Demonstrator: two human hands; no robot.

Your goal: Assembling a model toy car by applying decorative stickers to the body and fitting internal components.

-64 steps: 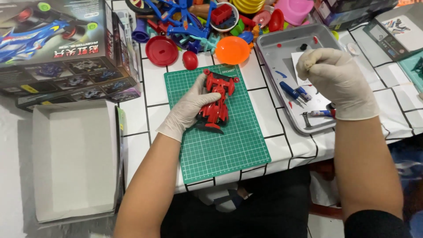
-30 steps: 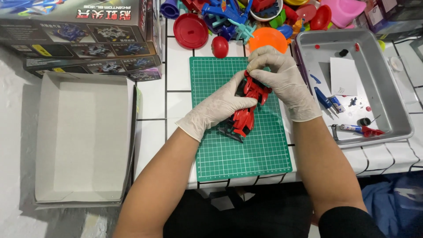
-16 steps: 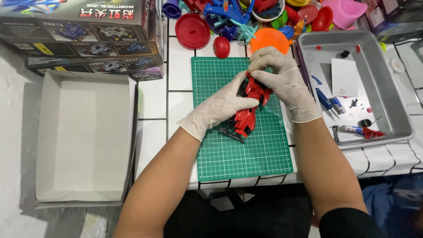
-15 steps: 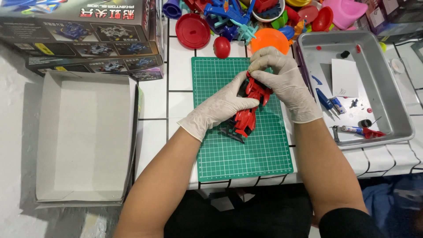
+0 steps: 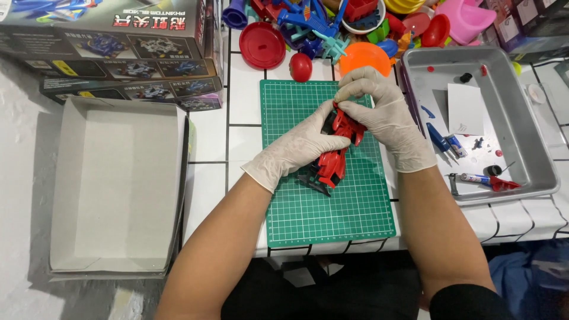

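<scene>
Sitting at the right of the scene, a shallow metal tray (image 5: 536, 142) holds a white slip of paper (image 5: 465, 108), a blue-handled tool (image 5: 439, 138), a small tube with a red cap (image 5: 485, 180), a black knob (image 5: 466, 77) and a few red bits. An open, empty cardboard box tray (image 5: 115, 184) lies at the left, with a printed kit box (image 5: 112, 50) showing model cars lying above it. At the top, a heap of plastic toy pieces spreads out: a red lid (image 5: 262, 44), a red ball (image 5: 300, 67), an orange bowl (image 5: 364, 57), blue parts (image 5: 308, 24) and a pink pot (image 5: 468, 18).

Underneath is a white tiled tabletop (image 5: 243, 139) with dark grout lines, and a green gridded cutting mat (image 5: 320, 201) lies on it in front of the person. Pale floor shows at the far left.

On the mat sits a red model car (image 5: 333, 155) with black parts at its lower end, lying slanted with its front toward the top. The gloved left hand (image 5: 296, 148) wraps over the car's side, fingers curled and gripping it. The gloved right hand (image 5: 382, 115) is closed at the car's upper end, its fingertips pinching the red bodywork there. Both forearms are bare.
</scene>
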